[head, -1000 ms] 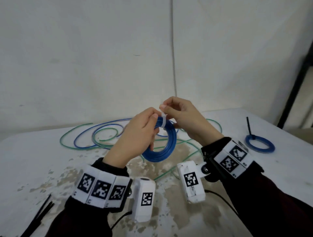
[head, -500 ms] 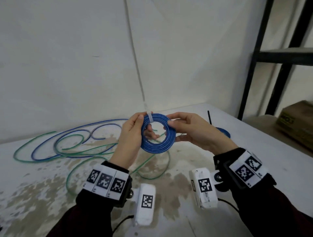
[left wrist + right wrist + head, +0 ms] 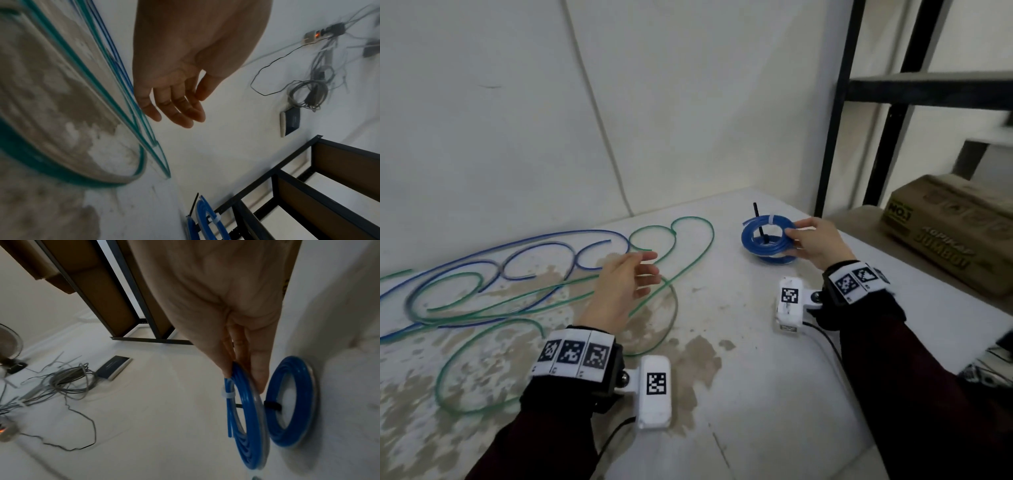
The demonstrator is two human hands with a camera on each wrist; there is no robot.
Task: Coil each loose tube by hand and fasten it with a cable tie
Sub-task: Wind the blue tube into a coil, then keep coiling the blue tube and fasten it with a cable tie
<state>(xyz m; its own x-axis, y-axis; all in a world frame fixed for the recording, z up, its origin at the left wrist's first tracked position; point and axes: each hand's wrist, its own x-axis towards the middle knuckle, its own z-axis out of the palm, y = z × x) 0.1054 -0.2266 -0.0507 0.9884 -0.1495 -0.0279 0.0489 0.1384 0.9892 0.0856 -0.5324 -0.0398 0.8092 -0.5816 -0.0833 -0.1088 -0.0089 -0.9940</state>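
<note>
Tubes, blue and green, lie loose across the counter just beyond the left hand, fingers relaxed and empty. Right hand pinches the tied blue coil, farther away.

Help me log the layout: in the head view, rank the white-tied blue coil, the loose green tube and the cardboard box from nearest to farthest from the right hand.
1. White-tied blue coil: held in the right hand.
2. Cardboard box: to its right, beyond the table edge.
3. Loose green tube: far left, past the left hand.
</note>
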